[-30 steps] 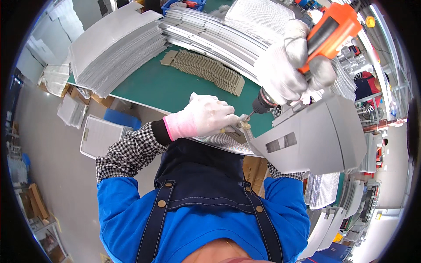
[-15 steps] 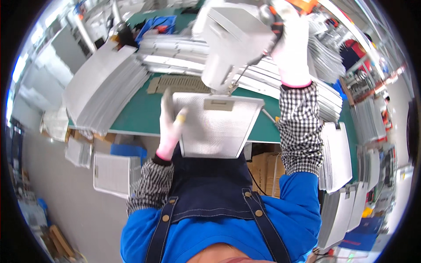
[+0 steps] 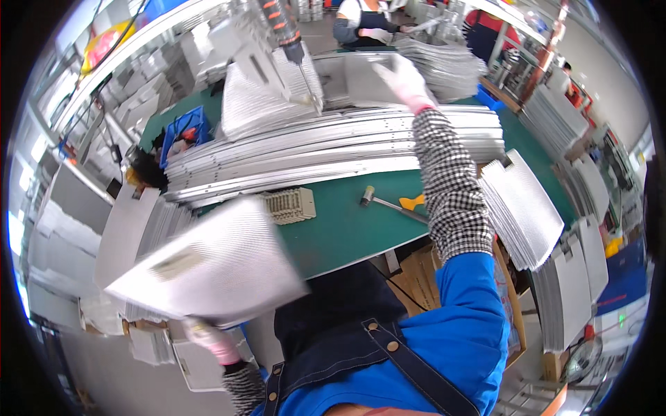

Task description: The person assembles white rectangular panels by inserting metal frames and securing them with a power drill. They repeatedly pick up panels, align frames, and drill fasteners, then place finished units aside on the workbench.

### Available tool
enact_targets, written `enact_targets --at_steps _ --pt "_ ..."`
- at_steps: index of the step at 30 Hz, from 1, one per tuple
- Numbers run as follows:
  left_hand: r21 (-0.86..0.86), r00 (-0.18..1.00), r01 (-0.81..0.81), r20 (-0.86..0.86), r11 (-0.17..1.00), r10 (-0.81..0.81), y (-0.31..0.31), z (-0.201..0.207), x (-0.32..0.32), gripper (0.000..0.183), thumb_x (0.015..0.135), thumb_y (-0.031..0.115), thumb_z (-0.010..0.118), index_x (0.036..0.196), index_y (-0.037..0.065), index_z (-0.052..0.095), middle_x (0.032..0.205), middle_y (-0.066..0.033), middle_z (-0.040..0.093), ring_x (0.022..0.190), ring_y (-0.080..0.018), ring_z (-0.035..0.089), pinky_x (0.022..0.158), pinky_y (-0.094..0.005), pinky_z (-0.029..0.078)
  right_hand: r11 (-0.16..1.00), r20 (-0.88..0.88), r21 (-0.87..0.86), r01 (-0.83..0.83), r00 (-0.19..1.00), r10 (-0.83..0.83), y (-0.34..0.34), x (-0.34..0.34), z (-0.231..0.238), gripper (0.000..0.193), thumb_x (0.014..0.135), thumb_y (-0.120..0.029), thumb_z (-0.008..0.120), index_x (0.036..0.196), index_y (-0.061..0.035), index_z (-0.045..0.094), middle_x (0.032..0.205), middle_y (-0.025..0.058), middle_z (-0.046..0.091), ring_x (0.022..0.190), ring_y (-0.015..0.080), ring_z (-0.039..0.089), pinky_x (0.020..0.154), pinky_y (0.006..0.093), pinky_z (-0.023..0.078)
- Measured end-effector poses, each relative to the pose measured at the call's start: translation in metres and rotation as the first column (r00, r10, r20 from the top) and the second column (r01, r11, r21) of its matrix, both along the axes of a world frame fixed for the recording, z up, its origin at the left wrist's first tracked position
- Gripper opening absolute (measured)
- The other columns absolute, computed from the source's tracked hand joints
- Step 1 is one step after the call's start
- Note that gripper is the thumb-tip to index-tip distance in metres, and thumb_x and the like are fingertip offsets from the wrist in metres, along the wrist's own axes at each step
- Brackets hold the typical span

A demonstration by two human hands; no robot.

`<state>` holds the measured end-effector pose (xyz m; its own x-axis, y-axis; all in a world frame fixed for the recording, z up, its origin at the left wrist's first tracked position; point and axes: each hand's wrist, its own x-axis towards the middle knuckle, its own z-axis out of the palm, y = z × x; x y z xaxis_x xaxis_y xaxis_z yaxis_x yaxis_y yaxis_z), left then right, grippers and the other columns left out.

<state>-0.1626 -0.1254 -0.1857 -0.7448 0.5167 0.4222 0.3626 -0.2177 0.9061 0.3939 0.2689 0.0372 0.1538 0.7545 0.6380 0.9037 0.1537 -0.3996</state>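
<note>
A framed metal mesh panel (image 3: 215, 260) with a small rectangular plate near one edge is tilted and blurred by motion at the left, over the table's edge. My left hand (image 3: 208, 341), in a pale glove with a pink cuff, is closed on its lower rim. Far ahead, my right hand (image 3: 404, 82), gloved too, reaches over the table with its fingers apart, at a flat grey panel (image 3: 374, 80); whether it touches it I cannot tell. A power screwdriver (image 3: 283, 31) with orange marks hangs to the left of that hand, its long bit beside a pale bracket (image 3: 257, 66).
Long metal strips (image 3: 333, 149) lie in layers across the green table (image 3: 333, 236). A hammer (image 3: 388, 204), a slotted beige block (image 3: 290, 205) and a blue bin (image 3: 186, 135) are on it. Stacked panels (image 3: 524, 208) flank the right side. Another person (image 3: 362, 28) works beyond the table.
The mesh panel has swung from the middle to the left with my left hand. My right hand has left the screwdriver and reached forward. The whole view has shifted.
</note>
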Motion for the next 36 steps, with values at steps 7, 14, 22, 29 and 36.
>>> enact_targets --at_steps 7,14,22,29,36 --pt "0.350 0.728 -0.666 0.498 0.659 0.471 -0.064 0.119 -0.142 0.046 0.107 0.036 0.046 0.128 -0.003 0.059 0.120 -0.0133 0.065 0.101 -0.0244 0.062 0.093 -0.0374 0.050 0.848 0.506 -0.309 0.431 0.829 -0.237 0.050 0.210 -0.100 0.059 0.091 -0.066 0.056 0.116 -0.0149 0.069 0.111 0.0118 0.072 0.098 0.0269 0.070 0.077 0.0442 0.055" --pt "0.030 0.326 -0.945 0.053 0.325 0.944 -0.270 -0.055 -0.278 0.032 0.103 0.031 0.050 0.100 0.004 0.065 0.078 -0.0039 0.058 0.071 -0.0175 0.051 0.068 -0.0311 0.047 0.760 0.669 -0.384 0.524 0.725 -0.161 0.087 0.186 -0.094 0.046 0.101 -0.043 0.050 0.135 -0.0126 0.059 0.126 0.0228 0.066 0.115 0.0332 0.066 0.093 0.0425 0.055" --pt "-0.855 0.297 -0.502 -0.031 0.128 0.954 -0.265 -0.222 -0.211 0.052 0.099 0.040 0.048 0.108 -0.008 0.069 0.109 -0.0298 0.070 0.107 -0.0448 0.067 0.092 -0.0495 0.053 0.777 0.992 0.122 0.617 -0.046 -0.120 0.081 0.199 0.043 0.026 0.093 -0.023 0.061 0.108 -0.0019 0.068 0.099 0.0166 0.074 0.084 0.0312 0.073 0.070 0.0428 0.057" --pt "-0.869 0.245 -0.445 0.112 0.215 0.963 -0.253 -0.214 -0.223 0.058 0.099 0.048 0.050 0.116 -0.004 0.070 0.118 -0.0285 0.069 0.114 -0.0410 0.066 0.097 -0.0478 0.051 0.950 -0.647 -0.188 -0.250 0.759 0.072 0.008 0.183 0.021 0.038 0.095 -0.018 0.063 0.129 -0.0019 0.063 0.106 0.0025 0.067 0.095 0.0173 0.064 0.085 0.0323 0.050" --pt "-0.953 0.418 -0.302 -0.150 -0.019 0.896 -0.238 -0.161 -0.206 0.059 0.091 0.050 0.062 0.126 0.003 0.066 0.123 -0.0261 0.067 0.118 -0.0382 0.064 0.101 -0.0452 0.051 0.965 -0.888 0.075 -0.252 0.424 0.179 -0.046 0.166 0.027 0.046 0.098 -0.018 0.060 0.140 -0.0019 0.056 0.144 0.0114 0.055 0.134 0.0240 0.051 0.116 0.0363 0.037"
